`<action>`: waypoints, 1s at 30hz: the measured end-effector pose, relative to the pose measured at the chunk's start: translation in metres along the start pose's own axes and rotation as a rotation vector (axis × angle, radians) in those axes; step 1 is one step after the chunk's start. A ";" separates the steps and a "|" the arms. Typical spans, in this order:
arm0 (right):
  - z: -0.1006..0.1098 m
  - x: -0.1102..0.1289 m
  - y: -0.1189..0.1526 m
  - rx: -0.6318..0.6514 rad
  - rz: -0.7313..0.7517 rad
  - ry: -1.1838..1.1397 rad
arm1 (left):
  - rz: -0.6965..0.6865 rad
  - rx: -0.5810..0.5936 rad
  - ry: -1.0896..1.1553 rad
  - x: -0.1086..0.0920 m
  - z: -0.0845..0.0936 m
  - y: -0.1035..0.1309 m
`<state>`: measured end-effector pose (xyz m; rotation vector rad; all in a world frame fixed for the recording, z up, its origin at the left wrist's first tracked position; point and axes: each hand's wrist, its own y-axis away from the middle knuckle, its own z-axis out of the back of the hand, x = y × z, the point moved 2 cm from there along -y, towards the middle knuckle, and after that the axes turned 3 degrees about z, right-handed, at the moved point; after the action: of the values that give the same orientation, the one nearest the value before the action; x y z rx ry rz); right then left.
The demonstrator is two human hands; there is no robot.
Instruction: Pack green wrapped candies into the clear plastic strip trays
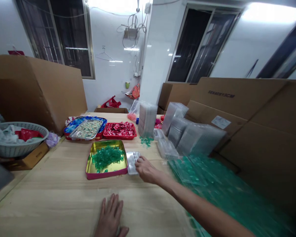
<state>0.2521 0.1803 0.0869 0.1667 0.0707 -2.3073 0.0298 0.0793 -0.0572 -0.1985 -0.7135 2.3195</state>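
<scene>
My left hand lies near the front edge with its fingers spread, over what looks like a clear sheet on the wooden table. Farther forward, my right hand has its fingers curled at the right edge of a clear plastic tray; whether something small is between the fingertips is hidden. Left of that tray stands a pink-rimmed tin with a gold inside, holding a heap of green pieces.
Behind the tin are a red tray of red packets and a tray of pale pieces. Stacked clear plastic trays and green-filled trays stand at the right. A basket and cardboard boxes are at the left.
</scene>
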 end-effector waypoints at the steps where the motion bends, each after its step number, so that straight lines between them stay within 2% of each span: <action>1: 0.003 0.013 0.009 -0.016 0.022 -0.010 | 0.026 0.012 0.007 0.003 0.005 -0.001; 5: -0.003 0.074 0.042 -0.031 0.097 -0.099 | 0.135 0.020 -0.002 0.004 0.024 -0.015; 7: -0.010 0.092 0.051 -0.002 0.117 -0.170 | 0.167 0.042 0.014 -0.002 0.027 -0.026; 8: -0.012 0.093 0.053 0.018 0.112 -0.206 | 0.171 0.054 0.030 -0.007 0.027 -0.032; 10: -0.012 0.080 0.050 0.037 0.049 -0.267 | 0.163 0.080 0.070 -0.019 0.022 -0.044; 14: -0.003 0.016 0.026 -0.010 -0.188 -0.281 | 0.121 0.191 0.167 -0.044 0.008 -0.059; 16: -0.003 -0.009 0.010 0.022 -0.201 -0.237 | 0.101 0.240 0.183 -0.051 0.000 -0.059; 18: -0.009 -0.022 -0.006 0.107 -0.138 -0.182 | 0.096 0.247 0.164 -0.049 -0.008 -0.051; 21: -0.022 -0.028 -0.023 0.208 -0.067 -0.133 | 0.078 0.206 0.110 -0.029 -0.018 -0.027; 24: -0.031 -0.029 -0.031 0.230 -0.060 -0.121 | 0.040 0.173 0.053 0.005 -0.013 0.002; 27: -0.034 -0.031 -0.034 0.239 -0.050 -0.107 | 0.014 0.217 0.023 0.039 0.009 0.025; 30: -0.034 -0.032 -0.034 0.246 -0.042 -0.088 | 0.060 0.242 0.026 0.065 0.037 0.041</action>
<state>0.2517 0.2298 0.0580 0.1900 -0.2580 -2.3568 -0.0546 0.0807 -0.0447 -0.1410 -0.4137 2.4317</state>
